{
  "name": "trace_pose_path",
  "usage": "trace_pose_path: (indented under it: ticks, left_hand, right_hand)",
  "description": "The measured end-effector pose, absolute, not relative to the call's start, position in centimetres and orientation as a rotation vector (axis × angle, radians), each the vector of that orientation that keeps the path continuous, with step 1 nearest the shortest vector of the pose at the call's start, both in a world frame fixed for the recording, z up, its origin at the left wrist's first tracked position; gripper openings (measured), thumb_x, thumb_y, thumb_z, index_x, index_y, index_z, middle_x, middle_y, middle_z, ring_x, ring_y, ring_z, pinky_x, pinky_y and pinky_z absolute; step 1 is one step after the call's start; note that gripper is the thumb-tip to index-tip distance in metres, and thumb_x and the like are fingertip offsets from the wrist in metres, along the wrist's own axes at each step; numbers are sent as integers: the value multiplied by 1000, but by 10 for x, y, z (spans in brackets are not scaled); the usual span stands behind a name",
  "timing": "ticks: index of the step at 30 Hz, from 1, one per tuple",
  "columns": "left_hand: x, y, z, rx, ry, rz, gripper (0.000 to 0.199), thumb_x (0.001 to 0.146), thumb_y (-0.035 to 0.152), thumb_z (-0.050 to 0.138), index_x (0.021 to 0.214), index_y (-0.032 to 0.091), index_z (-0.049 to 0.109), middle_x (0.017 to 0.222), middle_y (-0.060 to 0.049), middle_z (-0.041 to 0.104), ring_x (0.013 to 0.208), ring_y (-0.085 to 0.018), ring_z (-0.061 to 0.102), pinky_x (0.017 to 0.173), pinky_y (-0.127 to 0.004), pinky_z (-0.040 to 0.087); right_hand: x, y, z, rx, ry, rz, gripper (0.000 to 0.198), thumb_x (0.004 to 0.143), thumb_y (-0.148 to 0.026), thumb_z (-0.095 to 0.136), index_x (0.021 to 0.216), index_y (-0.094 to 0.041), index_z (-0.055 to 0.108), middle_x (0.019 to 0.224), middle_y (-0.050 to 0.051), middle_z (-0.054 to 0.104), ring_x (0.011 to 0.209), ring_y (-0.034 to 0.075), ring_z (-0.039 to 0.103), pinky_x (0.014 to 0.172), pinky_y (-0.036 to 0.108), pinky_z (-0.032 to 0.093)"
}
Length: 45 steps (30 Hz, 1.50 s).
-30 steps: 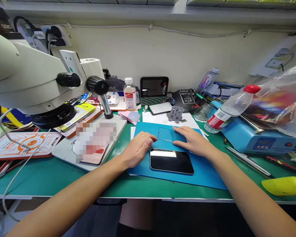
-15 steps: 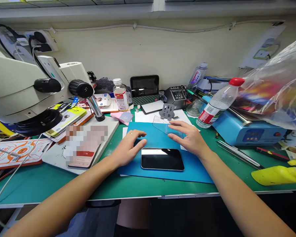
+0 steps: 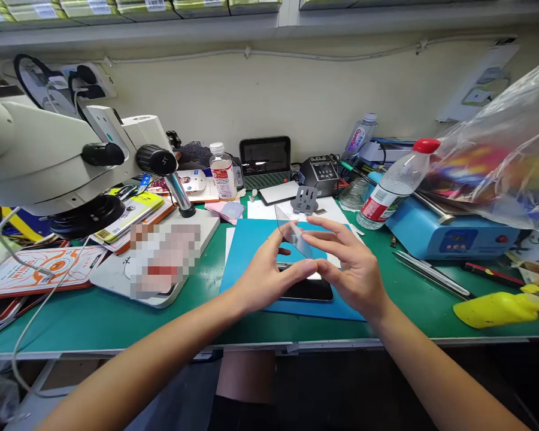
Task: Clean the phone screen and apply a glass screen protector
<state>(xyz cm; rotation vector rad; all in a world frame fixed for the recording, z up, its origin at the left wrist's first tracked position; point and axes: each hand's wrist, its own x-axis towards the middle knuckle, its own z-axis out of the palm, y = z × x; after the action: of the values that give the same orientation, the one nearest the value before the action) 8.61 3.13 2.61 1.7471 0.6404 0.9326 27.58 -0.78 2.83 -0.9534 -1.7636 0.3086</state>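
Observation:
Over the blue mat, a clear glass screen protector is tilted up between my two hands. My right hand grips its right side, with fingers bent and the thumb low. My left hand closes on the lower left, fingers behind the glass and thumb stretched toward the right thumb. Beneath the hands a phone lies face up on the mat, its black screen partly covered by them.
A microscope and a lit phone on a pale plate are at left. Bottles, including a red-capped bottle, a blue machine, tweezers and a yellow bottle occupy the right. A grey stand is behind the mat.
My left hand has moved right and up from beside the phone to the glass. The protector, held only by my right hand before, has tilted more upright and come closer.

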Motion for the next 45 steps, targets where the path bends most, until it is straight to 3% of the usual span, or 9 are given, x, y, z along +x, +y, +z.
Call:
trace_pose_path:
  ticks: [3,9,13,21,33,39,45]
  left_hand:
    - [90,17,20,1713,564,1083,58,90,53,69,138,26,52,147,-10,55,132,-28,54,108,-42,47]
    - [74,39,24,2137,562,1202,72,86,48,73,147,24,44,134,-13,62,127,-29,58,111,-47,44]
    - [59,74,24,2584,631,1090,74,88,46,69,151,19,41,136,-17,55,126,-30,57,104,-46,50]
    - [49,92,8,2822,716,888,75,89,50,66,150,13,42,130,-20,61,119,-33,61,98,-49,53]
    - [50,70,6,2829,557,651,82,88,64,64,151,14,42,139,-19,62,122,-32,63,102,-45,53]
    - [32,79,17,2661,529,396,91,75,70,74,149,24,46,145,-14,60,132,-32,58,109,-45,48]
    - [20,76,20,2645,568,309,102,71,71,77,153,24,40,149,-16,54,135,-35,52,111,-48,45]
  right_hand:
    - [271,-22,24,-929,-1783,358,35,97,-44,61,130,-37,69,150,6,55,126,27,63,107,46,52]
    - [292,-26,23,-1019,-1833,322,49,100,-57,47,143,-37,58,160,6,44,141,30,48,117,52,40]
    - [311,-16,26,-1179,-1830,123,61,96,-62,51,149,-33,51,157,9,49,144,33,45,119,55,36]
    - [322,15,7,-1175,-2124,-71,95,84,-63,69,161,-26,28,156,16,48,143,36,46,116,57,41]
    - [328,-9,3,-1071,-2231,-11,88,81,-45,80,156,-26,39,133,14,69,121,32,66,101,49,56]
    - [334,-26,-6,-1163,-2120,60,75,82,-45,79,149,-28,51,131,11,71,118,32,68,104,48,56]
    - [339,-27,-8,-1251,-2065,188,69,85,-53,74,147,-31,54,133,9,71,120,32,67,107,49,53]
